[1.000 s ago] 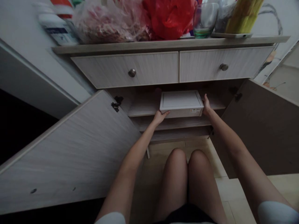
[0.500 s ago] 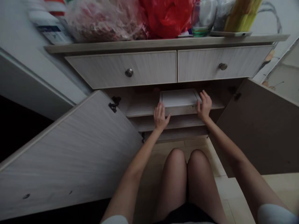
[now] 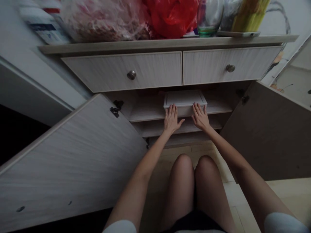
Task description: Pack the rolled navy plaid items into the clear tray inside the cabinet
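At the left of the frame, a pale wood-grain cabinet door [image 3: 73, 155] stands swung open, with a white bottle [image 3: 46, 30] above it at upper left. Toward the centre runs the upper shelf [image 3: 147, 111]. The left hand [image 3: 171, 119] lies flat against the front of a shallow white box [image 3: 181, 98], fingers straight, thumb held out. That box rests on the upper shelf, mid-frame, its front close to the shelf's edge. The right hand [image 3: 201, 118] is flat at the box's right front, fingers slightly spread; neither hand grips. At far right, the other cabinet door [image 3: 267, 136] is open too. Shelving the box looks largely done; perhaps some pushing back and shutting both doors are left.
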The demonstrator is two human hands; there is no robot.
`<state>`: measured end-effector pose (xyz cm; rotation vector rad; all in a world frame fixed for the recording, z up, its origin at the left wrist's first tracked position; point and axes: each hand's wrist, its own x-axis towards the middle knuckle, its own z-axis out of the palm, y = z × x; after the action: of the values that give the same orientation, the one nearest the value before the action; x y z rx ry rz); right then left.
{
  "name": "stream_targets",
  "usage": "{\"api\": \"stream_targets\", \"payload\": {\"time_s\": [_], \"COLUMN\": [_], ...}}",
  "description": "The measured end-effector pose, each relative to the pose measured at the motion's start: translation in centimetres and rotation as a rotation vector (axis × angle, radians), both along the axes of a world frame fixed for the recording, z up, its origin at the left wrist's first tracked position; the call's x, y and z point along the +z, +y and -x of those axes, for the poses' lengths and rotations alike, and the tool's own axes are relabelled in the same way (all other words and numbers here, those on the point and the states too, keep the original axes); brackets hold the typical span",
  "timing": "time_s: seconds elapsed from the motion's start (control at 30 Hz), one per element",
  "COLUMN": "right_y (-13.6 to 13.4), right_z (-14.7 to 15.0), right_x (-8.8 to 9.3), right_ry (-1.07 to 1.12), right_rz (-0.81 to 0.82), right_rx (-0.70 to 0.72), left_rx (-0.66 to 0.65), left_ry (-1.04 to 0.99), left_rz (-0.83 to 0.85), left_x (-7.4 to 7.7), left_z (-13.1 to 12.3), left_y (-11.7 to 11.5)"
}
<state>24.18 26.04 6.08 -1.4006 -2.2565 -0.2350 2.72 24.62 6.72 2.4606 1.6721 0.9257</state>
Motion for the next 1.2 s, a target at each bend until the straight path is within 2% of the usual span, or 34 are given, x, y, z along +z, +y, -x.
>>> {"api": "stream_targets", "payload": {"time_s": [0.37, 0.63, 0.8, 1.0, 1.2], "right_y": [5.4, 9.0, 10.7, 12.4, 13.5], "right_z": [0.2, 0.4, 0.9, 0.9, 1.1], "right_x": [1.0, 0.8, 0.7, 0.5, 1.1], "right_ry": [-0.018, 0.018, 0.024, 0.06, 0.048], "right_rz": [0.144, 0.184, 0.222, 0.231, 0.28], "right_rx": [-0.003, 0.023, -0.006, 0.025, 0.005], "left_rx": [0.045, 0.081, 0.093, 0.094, 0.085], "left_ry": [0.097, 0.148, 0.164, 0.186, 0.179], "left_rz": [0.011, 0.042, 0.089, 0.117, 0.137], "left_x": [0.9, 1.2, 1.5, 1.6, 1.6], "left_z": [0.0, 0.3, 0.4, 0.7, 0.9], "left_y": [4.4, 7.2, 8.8, 10.2, 11.4]}}
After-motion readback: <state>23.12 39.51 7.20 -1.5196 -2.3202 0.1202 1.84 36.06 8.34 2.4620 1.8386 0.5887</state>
